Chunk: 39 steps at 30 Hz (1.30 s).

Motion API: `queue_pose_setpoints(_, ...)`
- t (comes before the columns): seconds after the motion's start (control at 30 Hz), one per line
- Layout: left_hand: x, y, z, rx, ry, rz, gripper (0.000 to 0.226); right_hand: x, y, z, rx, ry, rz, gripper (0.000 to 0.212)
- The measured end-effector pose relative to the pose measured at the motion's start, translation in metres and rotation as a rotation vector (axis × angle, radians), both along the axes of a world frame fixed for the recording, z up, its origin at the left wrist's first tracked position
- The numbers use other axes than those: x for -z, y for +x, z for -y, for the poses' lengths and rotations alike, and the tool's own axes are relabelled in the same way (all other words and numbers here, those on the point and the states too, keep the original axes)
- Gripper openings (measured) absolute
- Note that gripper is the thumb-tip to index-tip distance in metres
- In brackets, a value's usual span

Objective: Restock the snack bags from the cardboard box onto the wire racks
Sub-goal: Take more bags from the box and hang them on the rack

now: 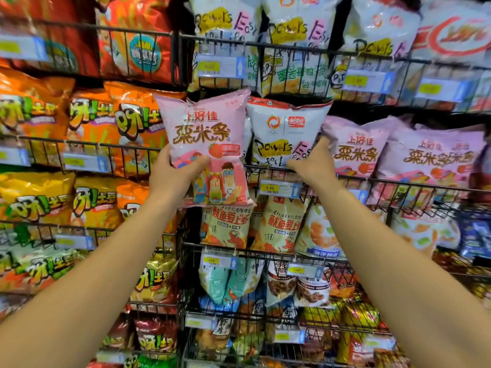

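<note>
A: The left hand (172,176) is clamped on the lower half of a pink snack bag (206,144), held up in front of the wire rack (398,183), not yet in it. The right hand (314,162) reaches over the rack's front rail, its fingers between the white bag (285,131) and the shelved pink bags (353,147). Whether those fingers are closed on anything, I can't tell; the bags hide the tips.

B: What could go wrong?

A: I'd guess the gap is tight. Pushing the new bag in could tip the white one forward over the rail, or crush the puffed bag. It could also land in the white bag's slot instead of with its own kind.

B: How many of each?

A: One pink bag in hand. At least two matching pink bags on the rack at right, maybe more behind. One white bag stands in that middle row. The cardboard box isn't in view.
</note>
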<state>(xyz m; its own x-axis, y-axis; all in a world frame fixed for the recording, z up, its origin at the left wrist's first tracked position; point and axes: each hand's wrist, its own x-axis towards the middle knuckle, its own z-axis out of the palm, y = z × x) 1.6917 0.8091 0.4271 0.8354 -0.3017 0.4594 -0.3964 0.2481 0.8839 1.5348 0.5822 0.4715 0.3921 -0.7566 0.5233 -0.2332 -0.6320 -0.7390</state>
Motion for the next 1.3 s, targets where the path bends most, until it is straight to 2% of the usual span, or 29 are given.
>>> queue_pose_setpoints(0.07, -0.001, 0.000, 0.000, 0.001, 0.011, 0.007, 0.056, 0.005, -0.005, -0.006, 0.082, -0.183, 0.134, 0.079)
queue_pose_setpoints(0.1, -0.001, 0.001, 0.001, 0.000, 0.014, 0.010, 0.056, 0.006, -0.007, -0.009, 0.148, -0.330, 0.142, 0.077)
queue_pose_setpoints(0.2, -0.002, 0.003, -0.001, -0.023, 0.028, 0.026, 0.055, -0.001, -0.004, -0.017, 0.214, -0.702, -0.039, 0.075)
queue_pose_setpoints(0.27, -0.001, 0.005, -0.003, -0.045, 0.032, 0.041, 0.055, -0.010, 0.006, -0.018, 0.185, -0.826, -0.208, 0.077)
queue_pose_setpoints(0.43, 0.001, 0.013, -0.013, -0.052, 0.025, 0.021, 0.051, 0.001, 0.027, 0.002, 0.218, -0.802, -0.428, 0.066)
queue_pose_setpoints(0.6, 0.003, 0.016, -0.019, -0.078, 0.072, 0.044, 0.053, 0.019, 0.030, 0.010, 0.223, -0.837, -0.452, 0.064)
queue_pose_setpoints(0.77, 0.004, 0.006, -0.022, -0.063, 0.103, 0.107, 0.061, 0.001, 0.025, 0.002, 0.184, -0.752, -0.503, 0.074)
queue_pose_setpoints(0.9, 0.011, -0.015, -0.018, -0.028, 0.105, 0.180, 0.067, -0.006, 0.004, -0.015, 0.090, -0.669, -0.305, 0.072)
queue_pose_setpoints(0.97, 0.014, -0.031, -0.010, -0.015, 0.105, 0.210, 0.070, -0.004, -0.015, -0.027, -0.054, -0.530, -0.156, 0.063)
queue_pose_setpoints(1.07, 0.018, -0.069, 0.012, 0.010, 0.123, 0.234, 0.080, 0.007, -0.054, -0.049, -0.280, -0.161, -0.007, 0.055)
queue_pose_setpoints(1.17, 0.019, -0.124, 0.042, 0.022, 0.131, 0.276, 0.097, 0.021, -0.098, -0.047, -0.345, 0.070, -0.006, 0.071)
queue_pose_setpoints(1.23, 0.021, -0.168, 0.063, 0.054, 0.125, 0.317, 0.087, 0.031, -0.133, -0.035, -0.336, 0.172, 0.026, 0.090)
queue_pose_setpoints(1.3, 0.027, -0.214, 0.087, 0.114, 0.133, 0.373, 0.080, 0.039, -0.172, -0.020, -0.278, 0.204, 0.097, 0.096)
